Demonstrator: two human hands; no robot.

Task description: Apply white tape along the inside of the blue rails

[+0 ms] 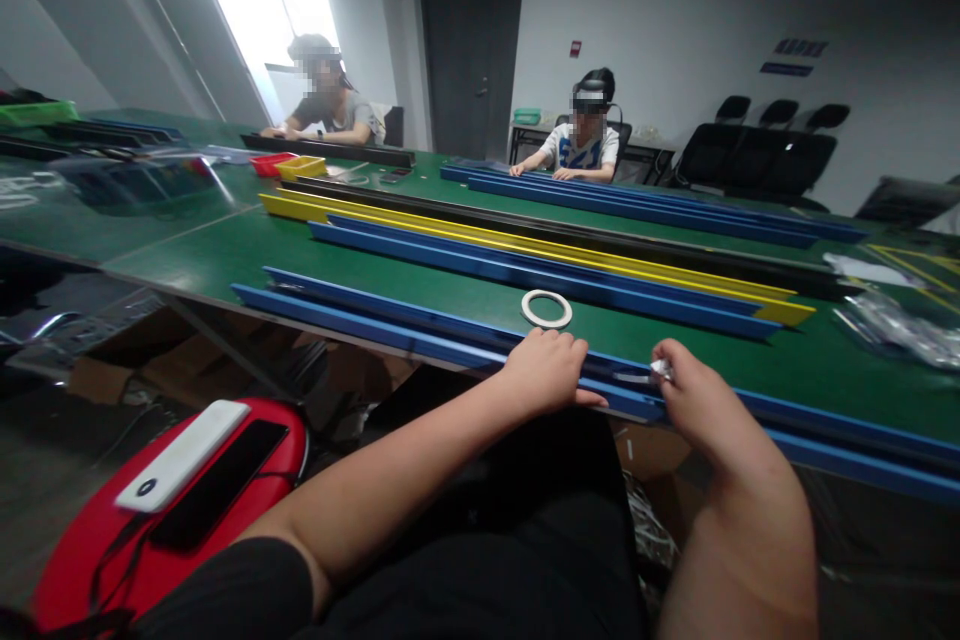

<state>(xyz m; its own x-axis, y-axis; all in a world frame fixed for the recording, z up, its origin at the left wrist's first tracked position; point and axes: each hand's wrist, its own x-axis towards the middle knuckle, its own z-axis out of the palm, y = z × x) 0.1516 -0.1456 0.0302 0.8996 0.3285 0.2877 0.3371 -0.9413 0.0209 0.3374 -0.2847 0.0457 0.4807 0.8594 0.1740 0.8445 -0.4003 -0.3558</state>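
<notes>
A long blue channel-shaped rail lies along the near edge of the green table, running past both hands. My left hand is closed over this rail, its fingers over the far side and its thumb along the near side. Farther right, my right hand pinches a crumpled white strip just above the same rail. A thin pale end of the strip reaches left from the fingers into the channel. Just beyond my left hand, a roll of white tape lies flat on the table.
Beyond are another blue rail, a yellow rail and black rails. Two people sit across the green table. Plastic bags lie at right. A red stool at lower left carries a white power bank and a black phone.
</notes>
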